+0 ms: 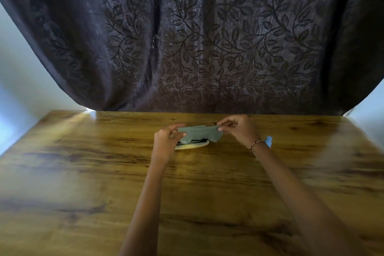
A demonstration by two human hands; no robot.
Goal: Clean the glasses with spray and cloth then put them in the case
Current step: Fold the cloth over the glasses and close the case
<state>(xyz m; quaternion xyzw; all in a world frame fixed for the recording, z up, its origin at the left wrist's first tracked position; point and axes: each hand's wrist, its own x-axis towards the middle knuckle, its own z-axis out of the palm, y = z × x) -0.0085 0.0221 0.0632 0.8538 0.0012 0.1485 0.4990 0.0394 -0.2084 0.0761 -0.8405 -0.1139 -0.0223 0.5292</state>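
Dark leaf-patterned curtain (187,37) fills the upper frame behind our wooden table (83,172). At mid-frame our left hand (168,137) and right hand (239,129) each pinch one end of the grey-green cloth (197,133), holding it spread, probably to fold it. Just beneath it lies the pale case (193,147) with something dark inside, likely the glasses (196,141). A blue object (268,141) peeks from behind the right wrist. We can read no writing.

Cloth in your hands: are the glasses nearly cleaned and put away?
Possibly near the end. The left hand and right hand pinch the grey-green cloth stretched between them, above a pale yellow oval case on the wooden table. A dark shape lies on the case, maybe the glasses, mostly hidden. Whether spraying happened is not visible. Left: probably closing the case.
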